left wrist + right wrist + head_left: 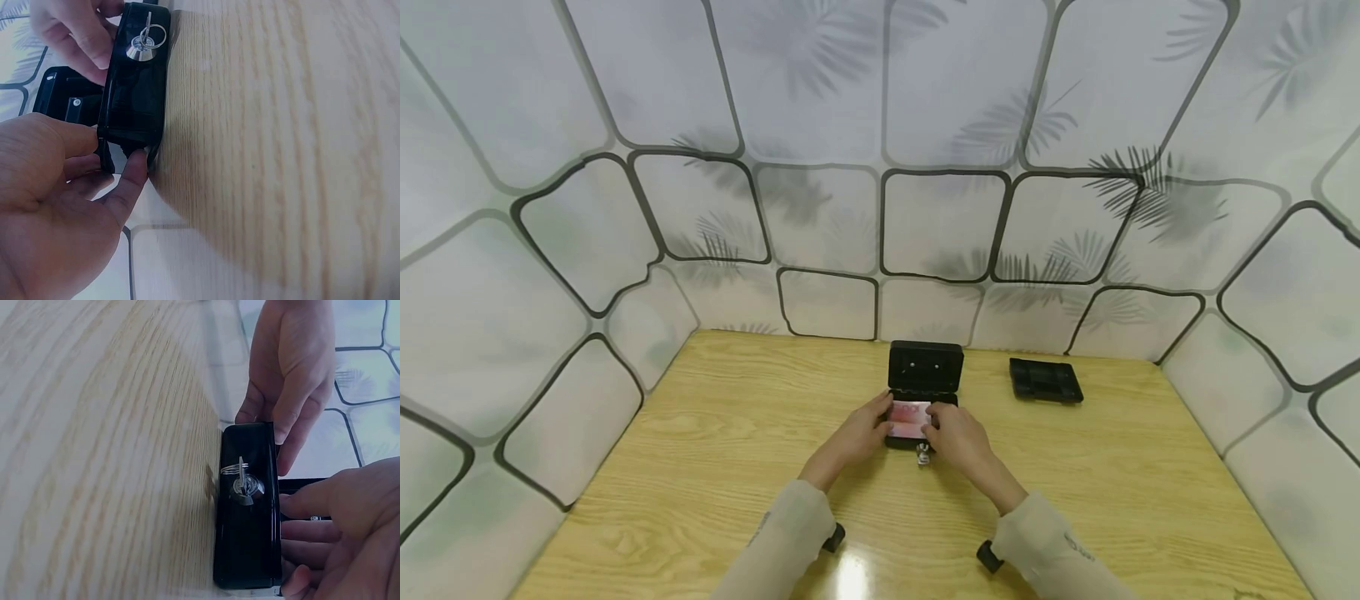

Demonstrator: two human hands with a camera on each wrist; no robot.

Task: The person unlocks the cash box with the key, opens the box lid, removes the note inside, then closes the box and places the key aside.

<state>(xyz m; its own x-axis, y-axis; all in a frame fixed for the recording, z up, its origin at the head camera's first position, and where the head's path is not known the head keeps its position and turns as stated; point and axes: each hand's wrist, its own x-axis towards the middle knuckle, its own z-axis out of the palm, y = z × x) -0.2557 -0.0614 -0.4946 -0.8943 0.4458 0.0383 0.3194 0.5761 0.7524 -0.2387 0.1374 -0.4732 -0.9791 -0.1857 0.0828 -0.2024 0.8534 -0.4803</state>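
A small black cash box stands on the table with its lid raised at the back. Pink banknotes lie flat across its opening. My left hand grips the box's left end, fingers at the rim and one finger low on the end wall. From the other side, my right hand has bent fingers and thumb over the rim, pinching the right edge of the notes; some of these fingertips are hidden by the front wall. A key with a ring sits in the front lock.
To the right of the box, farther back, a shallow black compartment tray lies on the wooden table. A patterned cloth wall rises behind the table and along both sides.
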